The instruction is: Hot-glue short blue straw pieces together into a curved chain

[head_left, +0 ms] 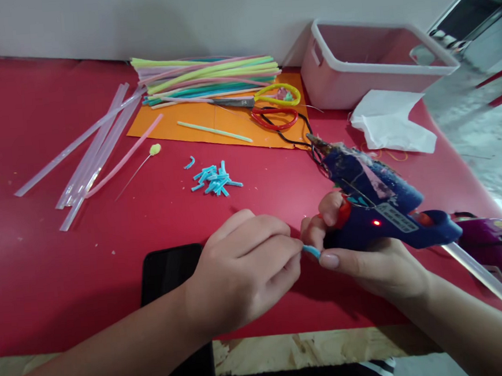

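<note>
My left hand (pixel 250 263) pinches a short blue piece of pipe cleaner (pixel 311 251) whose free end reaches the thumb of my right hand (pixel 370 265). In that right hand I grip a dark blue glue gun (pixel 374 201), its nozzle pointing up and to the left and a red light lit on its side. A clear glue stick (pixel 488 279) sticks out of the gun's back end. Beyond my left hand lies a small pile of cut blue pipe cleaner pieces (pixel 215 180), with one curled piece (pixel 190 162) apart from it.
A bundle of pastel pipe cleaners (pixel 207 75) and scissors (pixel 244 102) lie on orange card (pixel 145 122). Clear glue sticks (pixel 95 145) and a yellow-tipped wire (pixel 139 171) are leftward. A phone (pixel 166 270) sits by my left wrist. A plastic bin (pixel 372 77) and white paper (pixel 389 122) stand right.
</note>
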### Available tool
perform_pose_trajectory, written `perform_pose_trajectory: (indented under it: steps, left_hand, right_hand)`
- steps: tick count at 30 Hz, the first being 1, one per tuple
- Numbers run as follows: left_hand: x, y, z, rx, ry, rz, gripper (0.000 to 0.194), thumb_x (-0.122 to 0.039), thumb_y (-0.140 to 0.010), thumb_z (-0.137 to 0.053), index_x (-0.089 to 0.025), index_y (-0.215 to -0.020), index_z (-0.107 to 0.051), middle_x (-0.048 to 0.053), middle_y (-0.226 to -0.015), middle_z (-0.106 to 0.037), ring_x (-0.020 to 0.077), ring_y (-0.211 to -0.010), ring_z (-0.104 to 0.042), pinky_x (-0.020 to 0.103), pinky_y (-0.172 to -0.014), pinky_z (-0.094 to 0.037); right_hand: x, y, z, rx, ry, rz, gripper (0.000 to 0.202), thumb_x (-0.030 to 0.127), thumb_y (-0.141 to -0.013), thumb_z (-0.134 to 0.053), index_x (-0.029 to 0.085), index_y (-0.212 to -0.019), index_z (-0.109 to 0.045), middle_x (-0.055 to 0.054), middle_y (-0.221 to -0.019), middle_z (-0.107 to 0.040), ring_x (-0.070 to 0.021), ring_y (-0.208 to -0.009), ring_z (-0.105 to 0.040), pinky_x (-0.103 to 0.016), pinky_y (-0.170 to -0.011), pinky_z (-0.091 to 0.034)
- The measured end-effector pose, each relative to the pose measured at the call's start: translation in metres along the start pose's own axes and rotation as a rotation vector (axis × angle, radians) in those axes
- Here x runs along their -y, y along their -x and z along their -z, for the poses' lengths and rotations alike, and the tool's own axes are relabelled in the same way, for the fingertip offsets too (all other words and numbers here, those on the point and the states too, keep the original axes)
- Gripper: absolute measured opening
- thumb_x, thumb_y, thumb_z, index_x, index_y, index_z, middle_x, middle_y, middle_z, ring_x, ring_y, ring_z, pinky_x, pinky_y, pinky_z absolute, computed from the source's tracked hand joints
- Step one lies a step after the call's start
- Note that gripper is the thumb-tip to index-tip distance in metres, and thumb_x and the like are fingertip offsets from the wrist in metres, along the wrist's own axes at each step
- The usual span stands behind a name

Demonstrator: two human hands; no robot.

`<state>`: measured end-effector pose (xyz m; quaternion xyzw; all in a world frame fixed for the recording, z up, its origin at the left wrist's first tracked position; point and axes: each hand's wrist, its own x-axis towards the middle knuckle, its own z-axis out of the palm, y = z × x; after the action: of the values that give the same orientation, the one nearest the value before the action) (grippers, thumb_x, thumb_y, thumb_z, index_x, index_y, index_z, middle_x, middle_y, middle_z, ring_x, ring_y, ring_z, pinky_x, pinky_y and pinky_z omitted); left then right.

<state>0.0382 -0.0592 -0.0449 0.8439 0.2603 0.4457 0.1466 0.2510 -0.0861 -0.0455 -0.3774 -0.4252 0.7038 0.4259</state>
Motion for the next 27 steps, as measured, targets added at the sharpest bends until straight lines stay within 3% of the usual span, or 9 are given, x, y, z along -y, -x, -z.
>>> perform_pose_trajectory:
  steps: [5,14,19,23,27]
  left_hand:
    - [-0.002,-0.002,-0.001,-0.002,0.107,0.079,0.016,-0.004,-0.087,-0.066,-0.014,-0.075,-0.066,0.006,-0.078,-0.072,0.0146,-0.070,-0.064,0.028,-0.066,-0.053]
    - [-0.001,-0.004,-0.001,-0.025,0.257,0.211,0.009,-0.007,-0.086,-0.067,-0.014,-0.081,-0.068,0.005,-0.078,-0.069,0.0123,-0.069,-0.064,0.022,-0.062,-0.055]
    - [-0.001,-0.004,0.000,-0.035,0.284,0.255,0.007,-0.007,-0.086,-0.070,-0.014,-0.087,-0.072,0.005,-0.083,-0.070,0.0108,-0.070,-0.065,0.019,-0.060,-0.053]
    - [0.000,-0.005,0.002,-0.027,0.357,0.437,0.007,-0.011,-0.088,-0.070,-0.015,-0.086,-0.074,0.003,-0.079,-0.068,0.0081,-0.059,-0.057,0.019,-0.050,-0.047]
    - [0.003,-0.006,0.000,-0.103,0.487,0.605,0.008,-0.017,-0.088,-0.069,-0.016,-0.081,-0.073,0.004,-0.077,-0.065,0.0114,-0.064,-0.061,0.018,-0.044,-0.042]
  right_hand:
    - [0.000,0.000,-0.001,0.014,0.035,0.070,0.033,0.017,-0.085,-0.080,0.030,-0.095,-0.052,0.006,-0.084,-0.071,-0.0096,-0.078,-0.062,-0.025,-0.075,-0.052]
    - [0.002,-0.001,-0.006,-0.042,0.079,0.102,0.033,0.017,-0.085,-0.079,0.030,-0.094,-0.050,0.008,-0.083,-0.072,-0.0099,-0.076,-0.063,-0.025,-0.074,-0.052]
    - [-0.002,-0.001,0.000,-0.128,0.141,0.110,0.025,0.034,-0.086,-0.080,0.029,-0.098,-0.059,0.003,-0.083,-0.070,-0.0140,-0.075,-0.064,-0.029,-0.069,-0.051]
    - [0.001,-0.005,0.003,-0.216,0.185,0.237,0.028,0.050,-0.085,-0.077,0.026,-0.094,-0.067,0.003,-0.066,-0.065,-0.0157,-0.060,-0.057,-0.031,-0.058,-0.046]
    - [0.008,-0.005,0.014,-0.189,0.272,0.323,0.024,0.048,-0.083,-0.079,0.026,-0.086,-0.072,0.004,-0.054,-0.058,-0.0155,-0.053,-0.053,-0.033,-0.057,-0.044]
